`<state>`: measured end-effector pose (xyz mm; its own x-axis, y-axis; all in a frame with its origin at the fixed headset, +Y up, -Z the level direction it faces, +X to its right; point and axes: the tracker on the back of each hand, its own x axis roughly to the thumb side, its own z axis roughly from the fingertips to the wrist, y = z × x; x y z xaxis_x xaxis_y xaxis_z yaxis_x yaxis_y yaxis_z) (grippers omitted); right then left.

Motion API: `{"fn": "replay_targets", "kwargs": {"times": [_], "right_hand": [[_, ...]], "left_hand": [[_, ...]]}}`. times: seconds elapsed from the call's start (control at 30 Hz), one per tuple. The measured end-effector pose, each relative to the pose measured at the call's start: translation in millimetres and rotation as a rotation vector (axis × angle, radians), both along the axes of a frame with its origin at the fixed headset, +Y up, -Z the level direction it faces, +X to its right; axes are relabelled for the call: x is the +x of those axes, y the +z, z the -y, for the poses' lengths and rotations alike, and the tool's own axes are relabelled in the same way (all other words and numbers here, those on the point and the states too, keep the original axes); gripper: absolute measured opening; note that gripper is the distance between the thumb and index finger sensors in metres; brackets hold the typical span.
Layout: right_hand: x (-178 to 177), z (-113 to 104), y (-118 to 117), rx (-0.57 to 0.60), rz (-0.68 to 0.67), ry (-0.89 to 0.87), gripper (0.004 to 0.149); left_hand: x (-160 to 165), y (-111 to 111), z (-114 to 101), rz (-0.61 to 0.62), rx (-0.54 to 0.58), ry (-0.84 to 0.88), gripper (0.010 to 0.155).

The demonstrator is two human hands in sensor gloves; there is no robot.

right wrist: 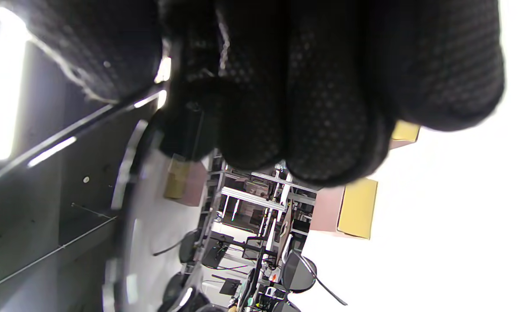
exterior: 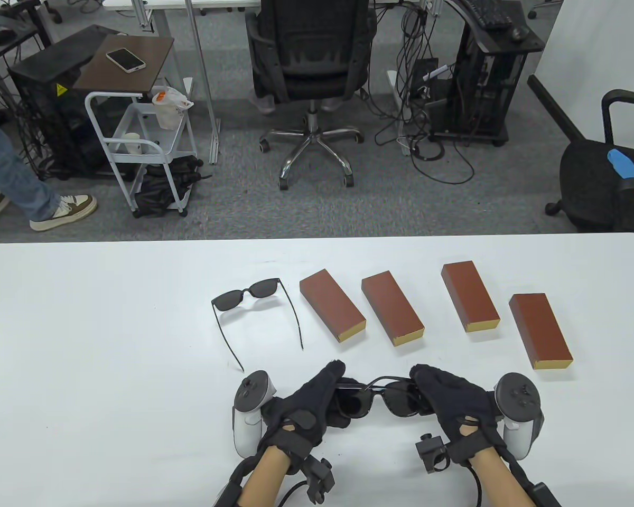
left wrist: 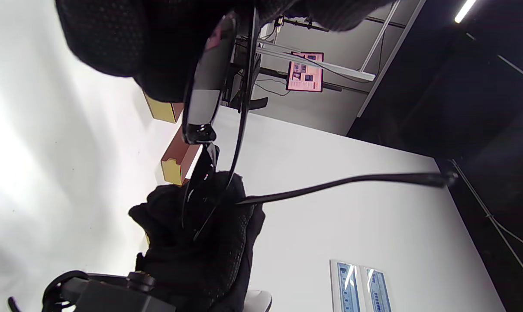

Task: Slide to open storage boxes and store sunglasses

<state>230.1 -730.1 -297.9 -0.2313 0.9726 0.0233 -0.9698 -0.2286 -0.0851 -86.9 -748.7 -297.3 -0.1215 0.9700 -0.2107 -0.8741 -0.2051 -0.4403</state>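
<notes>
At the near edge of a white table (exterior: 84, 327), two hands in black sensor gloves hold one pair of dark sunglasses (exterior: 380, 401) between them, just above the tabletop. The left hand (exterior: 317, 404) has its fingers curled round the left lens end of the frame. The right hand (exterior: 449, 398) has its fingers curled over the right lens end. A grey and white tracker sits on the back of each hand.

In the left wrist view, these held sunglasses hang from the gloved fingers at the top edge, and one temple arm (left wrist: 343, 184) sticks out sideways, unfolded. The right wrist view is mostly filled by the right hand's curled gloved fingers (right wrist: 322, 108).

Farther in, left of centre, a second pair of sunglasses (exterior: 253, 296) lies on the table with both arms open, pointing toward the person.

To its right, four closed reddish-brown storage boxes with yellow ends lie in a loose row, each apart from the next: the first box (exterior: 332, 305) just beside the open sunglasses, the second box (exterior: 391, 308), the third box (exterior: 469, 296), and the fourth box (exterior: 540, 330) farthest right.

Beyond the table, on grey carpet, stands a black office chair (exterior: 311, 68).
</notes>
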Motion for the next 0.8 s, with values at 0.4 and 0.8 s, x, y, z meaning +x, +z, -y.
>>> {"fn": "replay_targets", "kwargs": {"times": [0.4,0.8], "right_hand": [[-2.1,-4.4,0.9,0.016,0.02,0.144,0.043],[-17.8,-23.7,9.4,0.179,0.029,0.404,0.043]], "left_hand": [[-0.7,-1.2,-1.1,-0.001,0.017,-0.093,0.064],[-7.5,-4.7,6.8,-0.061,0.039,-0.205,0.055]]}}
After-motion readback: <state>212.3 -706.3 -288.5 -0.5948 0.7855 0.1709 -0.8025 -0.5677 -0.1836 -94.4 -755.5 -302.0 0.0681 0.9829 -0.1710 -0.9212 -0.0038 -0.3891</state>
